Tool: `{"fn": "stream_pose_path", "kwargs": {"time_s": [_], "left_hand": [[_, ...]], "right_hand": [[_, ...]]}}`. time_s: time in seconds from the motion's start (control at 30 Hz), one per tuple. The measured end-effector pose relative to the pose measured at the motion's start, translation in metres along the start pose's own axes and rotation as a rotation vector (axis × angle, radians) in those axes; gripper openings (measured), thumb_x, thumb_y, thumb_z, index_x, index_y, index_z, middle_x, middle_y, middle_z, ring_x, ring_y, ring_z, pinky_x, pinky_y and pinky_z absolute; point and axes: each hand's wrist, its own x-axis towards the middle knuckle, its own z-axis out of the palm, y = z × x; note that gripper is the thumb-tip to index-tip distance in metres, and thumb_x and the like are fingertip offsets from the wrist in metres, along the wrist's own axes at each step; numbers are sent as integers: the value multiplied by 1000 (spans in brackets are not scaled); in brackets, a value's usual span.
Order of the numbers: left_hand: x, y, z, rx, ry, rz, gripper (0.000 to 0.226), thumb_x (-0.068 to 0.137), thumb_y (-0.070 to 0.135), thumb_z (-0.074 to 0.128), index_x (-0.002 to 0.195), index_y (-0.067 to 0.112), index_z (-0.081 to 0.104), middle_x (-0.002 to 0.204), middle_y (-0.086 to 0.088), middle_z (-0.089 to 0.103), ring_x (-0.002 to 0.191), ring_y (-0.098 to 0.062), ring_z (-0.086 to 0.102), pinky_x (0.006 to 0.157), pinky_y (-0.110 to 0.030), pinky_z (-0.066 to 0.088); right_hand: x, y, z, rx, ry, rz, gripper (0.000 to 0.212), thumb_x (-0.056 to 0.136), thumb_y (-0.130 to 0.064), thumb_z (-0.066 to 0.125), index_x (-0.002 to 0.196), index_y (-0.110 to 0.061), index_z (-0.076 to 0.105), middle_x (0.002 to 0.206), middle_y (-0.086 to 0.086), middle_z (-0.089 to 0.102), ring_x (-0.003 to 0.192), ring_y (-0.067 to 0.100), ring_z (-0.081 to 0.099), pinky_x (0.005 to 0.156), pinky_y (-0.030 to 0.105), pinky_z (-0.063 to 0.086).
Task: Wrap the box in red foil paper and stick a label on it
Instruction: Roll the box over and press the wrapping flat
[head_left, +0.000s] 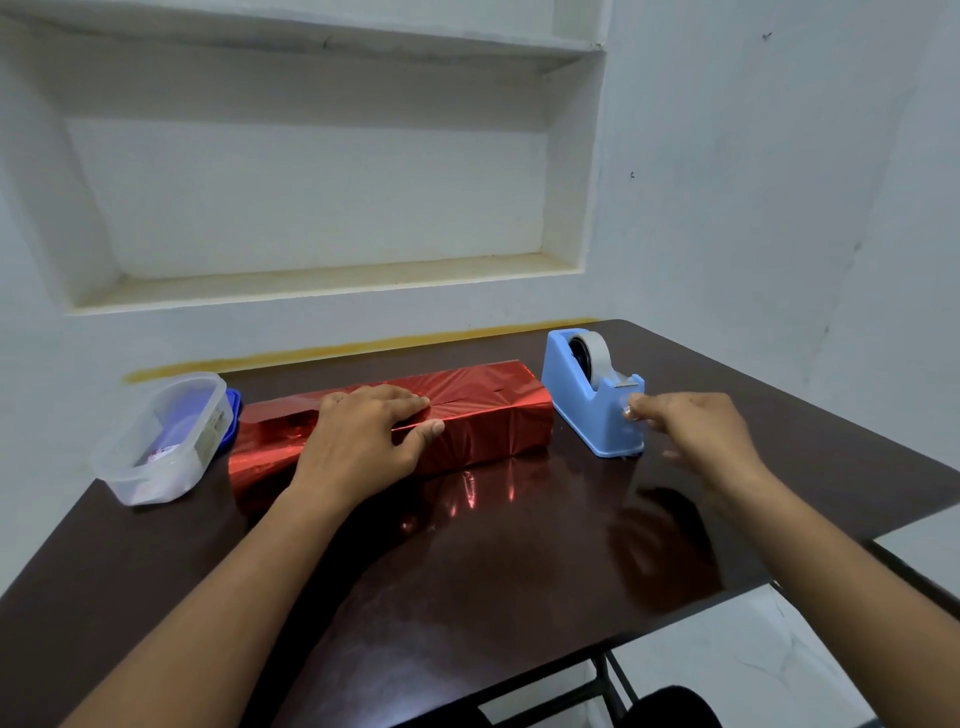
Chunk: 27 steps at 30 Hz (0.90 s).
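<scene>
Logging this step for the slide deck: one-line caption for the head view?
Left hand presses red foil-wrapped box; right hand pinches tape at blue plastic dispenser.

The right hand (691, 431) is blurred, so whether tape is pinched at its fingertips cannot be told; part of the box (467, 415) top is covered by the left hand (363, 436); the contents of the clear container (161, 441) are too hazy to be named; the counter (519, 571) is cut off at the near edge.

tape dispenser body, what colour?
Light blue; the tape dispenser holds a grey-white roll. Shows best in the head view, right of the red-wrapped box.
</scene>
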Motion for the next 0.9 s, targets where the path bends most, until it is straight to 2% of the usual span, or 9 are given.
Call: {"fn": "stream_pose_path", "kwargs": {"time_s": [0.07, 0.17, 0.23, 0.3, 0.37, 0.43, 0.6, 0.77, 0.9], "left_hand": [[-1, 0, 0, -11, 15, -1, 67, 89, 75, 41, 123, 29, 76, 125, 12, 70, 114, -10, 65, 97, -49, 52], [-1, 1, -1, -3, 11, -10, 67, 89, 75, 41, 126, 30, 74, 122, 11, 68, 111, -11, 66, 95, -47, 51], [0, 1, -2, -13, 9, -22, 70, 89, 75, 42, 133, 30, 70, 121, 7, 71, 112, -15, 67, 97, -47, 51], [-1, 1, -3, -37, 8, -43, 76, 86, 75, 43, 145, 30, 58, 117, 7, 72, 112, -18, 67, 99, -48, 49], [-2, 2, -5, -62, 10, -46, 82, 86, 74, 48, 154, 30, 46, 115, 9, 73, 113, -17, 67, 101, -49, 48], [-1, 2, -5, -77, 21, -51, 87, 88, 71, 57, 160, 29, 35, 116, 12, 73, 115, -16, 67, 104, -47, 47], [0, 1, -4, -104, 26, -79, 104, 87, 70, 62, 165, 21, 15, 120, 12, 74, 119, -17, 66, 109, -43, 41], [1, 1, -3, -114, 23, -94, 107, 87, 70, 62, 165, 18, 12, 122, 12, 74, 121, -19, 65, 112, -44, 39], [1, 1, -2, -109, 47, -82, 102, 87, 69, 63, 164, 18, 19, 121, 11, 74, 116, -21, 67, 109, -45, 42]], "right_hand": [[-19, -21, 4, -42, -67, -167, 10, 80, -37, 79, 80, -28, 84, 98, -10, 78, 103, 11, 66, 85, 33, 52], [-31, -47, 16, -83, -283, -292, 13, 88, -43, 76, 82, -35, 84, 95, -17, 78, 105, 4, 67, 92, 32, 52], [-31, -64, 30, -145, -406, -323, 18, 91, -40, 73, 84, -27, 84, 88, -16, 78, 94, -2, 69, 89, 27, 51], [-24, -82, 49, -221, -505, -341, 23, 93, -32, 73, 85, -12, 81, 79, -13, 75, 81, -1, 66, 79, 21, 47], [-15, -101, 67, -306, -612, -342, 24, 92, -29, 72, 81, -9, 78, 73, -4, 68, 76, 9, 58, 75, 29, 42], [-4, -118, 85, -395, -737, -318, 20, 92, -27, 70, 76, -17, 77, 66, -5, 63, 67, 11, 52, 73, 33, 39], [28, -143, 132, -661, -928, -267, 22, 93, -25, 66, 75, -16, 74, 62, -4, 55, 56, 12, 45, 60, 28, 35], [43, -144, 165, -817, -1047, -195, 26, 95, -23, 61, 73, -13, 68, 60, -3, 51, 51, 10, 40, 53, 26, 28], [48, -139, 177, -894, -1038, -156, 26, 91, -25, 64, 68, -15, 69, 57, -4, 51, 50, 9, 37, 51, 26, 23]]}}
